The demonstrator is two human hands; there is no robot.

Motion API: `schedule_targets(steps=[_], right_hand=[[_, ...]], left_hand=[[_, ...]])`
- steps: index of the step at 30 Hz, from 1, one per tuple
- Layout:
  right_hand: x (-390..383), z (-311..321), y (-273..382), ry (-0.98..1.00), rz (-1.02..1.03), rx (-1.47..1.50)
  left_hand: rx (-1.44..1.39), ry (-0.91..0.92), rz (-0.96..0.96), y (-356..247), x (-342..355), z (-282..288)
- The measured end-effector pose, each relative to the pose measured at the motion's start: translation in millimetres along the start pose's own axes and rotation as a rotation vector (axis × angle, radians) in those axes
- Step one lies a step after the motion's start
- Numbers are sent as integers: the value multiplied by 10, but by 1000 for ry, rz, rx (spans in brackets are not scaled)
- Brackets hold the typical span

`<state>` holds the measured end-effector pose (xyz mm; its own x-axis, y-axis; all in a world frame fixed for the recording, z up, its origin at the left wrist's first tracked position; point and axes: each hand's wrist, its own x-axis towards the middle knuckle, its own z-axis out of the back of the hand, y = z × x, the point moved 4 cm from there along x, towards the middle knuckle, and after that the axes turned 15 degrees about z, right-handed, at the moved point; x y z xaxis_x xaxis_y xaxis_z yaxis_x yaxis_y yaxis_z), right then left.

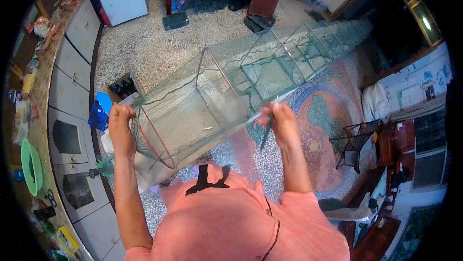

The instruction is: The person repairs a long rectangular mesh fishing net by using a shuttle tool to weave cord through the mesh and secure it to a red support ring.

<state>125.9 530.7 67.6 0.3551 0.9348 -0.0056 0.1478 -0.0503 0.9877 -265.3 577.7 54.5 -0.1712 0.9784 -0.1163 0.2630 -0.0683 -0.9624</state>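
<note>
A long fishing net trap [270, 73] of green mesh over several rectangular frames stretches from in front of me to the far right. My left hand [121, 116] is closed on the near-left corner of the mesh, beside a red frame bar [153, 138]. At the net's near edge, my right hand [282, 121] is closed around a slim dark tool [266, 135] that points down; its exact kind does not show. A small pale tip rises above those fingers. A small white piece [207, 128] shows on the pale surface at the net.
White cabinets [72, 80] line the left, topped by a counter with a green basin [32, 167] and scissors [50, 197]. A blue packet [100, 111] lies near my left hand beside an open box [125, 87]. At right stand a dark folding stool [354, 147] and wooden furniture.
</note>
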Motion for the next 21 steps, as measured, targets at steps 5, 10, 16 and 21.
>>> schedule_targets(steps=[5,10,16,21], right_hand=[[-508,-242,596,175,224,-201],[-263,-671,1149,227,630,131],[190,-1509,1150,484,518,97],[30,-2279,659,893,641,-337]], left_hand=[[214,-131,-28,-29,-131,98],[190,-26,-68,-122,-167,45],[528,-13,-182,-162,-446,165],[647,-15,-269,-203,-659,83]])
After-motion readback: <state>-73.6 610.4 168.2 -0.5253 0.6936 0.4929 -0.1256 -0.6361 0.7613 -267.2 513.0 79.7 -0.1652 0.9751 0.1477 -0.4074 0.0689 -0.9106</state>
